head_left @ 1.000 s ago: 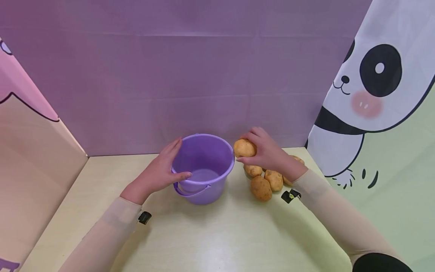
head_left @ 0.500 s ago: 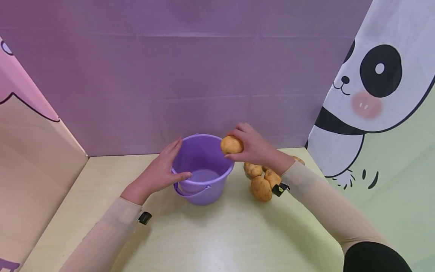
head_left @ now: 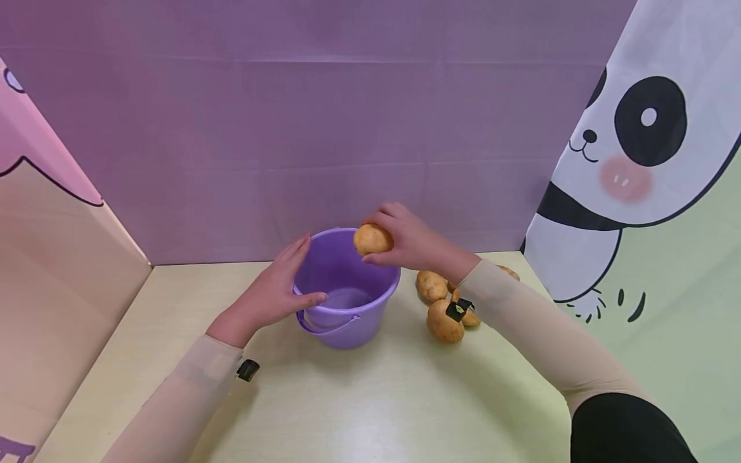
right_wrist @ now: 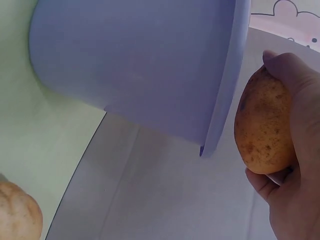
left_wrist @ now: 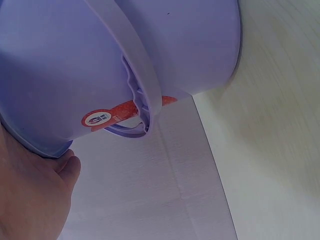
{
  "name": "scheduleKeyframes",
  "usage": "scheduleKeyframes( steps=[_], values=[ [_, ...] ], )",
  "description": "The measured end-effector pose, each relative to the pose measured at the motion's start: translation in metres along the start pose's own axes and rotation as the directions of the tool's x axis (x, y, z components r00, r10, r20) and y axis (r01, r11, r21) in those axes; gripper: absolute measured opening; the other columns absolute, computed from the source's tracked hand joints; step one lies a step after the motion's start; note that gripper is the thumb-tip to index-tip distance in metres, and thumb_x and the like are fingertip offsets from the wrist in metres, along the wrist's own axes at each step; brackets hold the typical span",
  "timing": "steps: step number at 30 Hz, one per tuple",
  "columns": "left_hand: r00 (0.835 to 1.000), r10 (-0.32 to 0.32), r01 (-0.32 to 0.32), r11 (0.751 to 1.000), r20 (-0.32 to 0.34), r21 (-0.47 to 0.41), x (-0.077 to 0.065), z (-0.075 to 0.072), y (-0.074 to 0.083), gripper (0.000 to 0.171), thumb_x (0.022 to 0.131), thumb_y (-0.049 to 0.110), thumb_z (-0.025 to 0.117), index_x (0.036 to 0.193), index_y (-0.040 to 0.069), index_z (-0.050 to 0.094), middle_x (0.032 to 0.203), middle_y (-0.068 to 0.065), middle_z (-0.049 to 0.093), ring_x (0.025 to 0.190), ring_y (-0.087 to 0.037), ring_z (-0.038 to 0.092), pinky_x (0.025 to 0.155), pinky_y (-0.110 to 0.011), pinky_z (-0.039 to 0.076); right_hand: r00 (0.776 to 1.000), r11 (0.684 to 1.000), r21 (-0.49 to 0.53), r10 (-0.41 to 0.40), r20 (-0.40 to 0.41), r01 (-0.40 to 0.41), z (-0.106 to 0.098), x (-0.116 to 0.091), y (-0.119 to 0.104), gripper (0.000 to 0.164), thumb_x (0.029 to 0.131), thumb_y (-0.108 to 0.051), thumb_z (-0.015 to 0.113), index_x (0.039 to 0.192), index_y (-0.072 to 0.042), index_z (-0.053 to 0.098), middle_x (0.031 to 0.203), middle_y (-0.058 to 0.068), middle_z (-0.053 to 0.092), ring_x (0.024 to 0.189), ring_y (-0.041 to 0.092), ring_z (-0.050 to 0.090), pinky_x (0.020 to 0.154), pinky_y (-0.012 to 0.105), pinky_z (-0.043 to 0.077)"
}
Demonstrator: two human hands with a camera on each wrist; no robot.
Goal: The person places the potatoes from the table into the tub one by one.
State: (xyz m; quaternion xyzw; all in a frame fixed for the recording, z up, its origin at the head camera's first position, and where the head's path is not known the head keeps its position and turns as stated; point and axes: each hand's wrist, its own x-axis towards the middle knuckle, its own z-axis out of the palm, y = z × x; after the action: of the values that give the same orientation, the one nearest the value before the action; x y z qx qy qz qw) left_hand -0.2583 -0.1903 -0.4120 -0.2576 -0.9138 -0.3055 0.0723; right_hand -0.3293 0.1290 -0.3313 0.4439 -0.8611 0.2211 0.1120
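A purple bucket stands upright on the table, its handle hanging down at the front. My left hand holds the bucket's left rim, the thumb over the edge; in the left wrist view the hand lies against that rim. With my right hand I grip a potato above the right back part of the bucket's opening. The right wrist view has this potato between thumb and fingers, just beyond the rim. What lies deeper in the bucket is partly hidden.
Several potatoes lie in a group to the right of the bucket, partly covered by my right forearm. A purple cloth wall rises behind the table. Printed side panels, one with a panda, flank it.
My right hand has carried the potato leftward and slightly up, from beside the bucket to over its opening. The left hand and the bucket have stayed in place.
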Motion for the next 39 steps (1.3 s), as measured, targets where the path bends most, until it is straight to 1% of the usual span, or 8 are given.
scheduleKeyframes(
  steps=[5,9,14,18,24,33,39],
  values=[
    [1.0,-0.006,0.006,1.0,0.007,0.0,0.0,0.001,-0.001,0.119,0.095,0.052,0.083,0.176,0.0,0.014,0.184,-0.018,0.013,0.169,-0.04,0.013,0.133,-0.063,0.021,0.999,1.0,-0.001,0.001,0.046,-0.001,0.004,0.012,-0.003,0.062,0.087,-0.04,0.096,0.137,-0.011,0.073,0.121,0.005,0.062,0.114,0.025,0.054,0.092,0.039,0.052],
    [1.0,-0.007,0.007,1.0,0.009,0.005,0.0,0.001,-0.001,0.119,0.096,0.053,0.083,0.176,-0.001,0.013,0.184,-0.019,0.012,0.169,-0.041,0.013,0.133,-0.063,0.021,0.997,1.0,-0.002,0.001,0.075,-0.001,0.009,0.02,-0.005,0.063,0.088,-0.042,0.095,0.138,-0.01,0.073,0.121,0.005,0.063,0.114,0.024,0.055,0.092,0.038,0.052],
    [1.0,-0.014,0.014,1.0,0.013,0.005,-0.001,0.0,0.001,0.118,0.096,0.05,0.084,0.176,0.0,0.012,0.184,-0.019,0.012,0.169,-0.041,0.012,0.133,-0.065,0.021,0.995,1.0,-0.003,-0.002,0.102,0.002,0.014,0.029,-0.007,0.065,0.089,-0.043,0.094,0.14,-0.01,0.071,0.123,0.005,0.063,0.114,0.023,0.055,0.092,0.036,0.052],
    [1.0,-0.013,0.013,1.0,0.016,0.0,-0.001,-0.001,0.001,0.118,0.096,0.049,0.084,0.176,0.0,0.012,0.184,-0.02,0.012,0.169,-0.041,0.012,0.132,-0.065,0.022,0.992,1.0,-0.005,-0.015,0.129,0.016,0.018,0.037,-0.01,0.068,0.09,-0.043,0.094,0.142,-0.007,0.07,0.126,0.008,0.063,0.116,0.025,0.055,0.095,0.037,0.052],
    [1.0,-0.009,0.009,1.0,0.016,-0.005,-0.001,-0.002,0.002,0.118,0.096,0.05,0.083,0.176,-0.001,0.012,0.184,-0.019,0.012,0.169,-0.04,0.013,0.133,-0.064,0.022,0.986,1.0,0.009,-0.004,0.167,0.003,0.024,0.047,-0.011,0.069,0.09,-0.042,0.094,0.144,-0.008,0.069,0.129,0.008,0.063,0.119,0.025,0.055,0.098,0.036,0.051],
    [1.0,-0.001,0.001,1.0,0.009,-0.001,0.0,-0.001,0.0,0.119,0.096,0.053,0.083,0.175,-0.002,0.013,0.184,-0.019,0.013,0.169,-0.04,0.013,0.133,-0.063,0.022,0.971,0.999,0.023,0.018,0.238,-0.024,0.028,0.055,-0.015,0.072,0.091,-0.045,0.093,0.147,-0.009,0.067,0.13,0.007,0.06,0.12,0.023,0.054,0.098,0.035,0.052],
    [1.0,-0.003,0.003,1.0,0.013,0.003,0.0,-0.001,0.0,0.118,0.096,0.052,0.083,0.175,-0.002,0.013,0.184,-0.019,0.013,0.169,-0.041,0.013,0.133,-0.063,0.022,0.968,0.999,0.015,0.023,0.249,-0.028,0.03,0.057,-0.015,0.074,0.09,-0.047,0.093,0.148,-0.009,0.067,0.13,0.007,0.06,0.119,0.023,0.054,0.098,0.034,0.052]
  ],
)
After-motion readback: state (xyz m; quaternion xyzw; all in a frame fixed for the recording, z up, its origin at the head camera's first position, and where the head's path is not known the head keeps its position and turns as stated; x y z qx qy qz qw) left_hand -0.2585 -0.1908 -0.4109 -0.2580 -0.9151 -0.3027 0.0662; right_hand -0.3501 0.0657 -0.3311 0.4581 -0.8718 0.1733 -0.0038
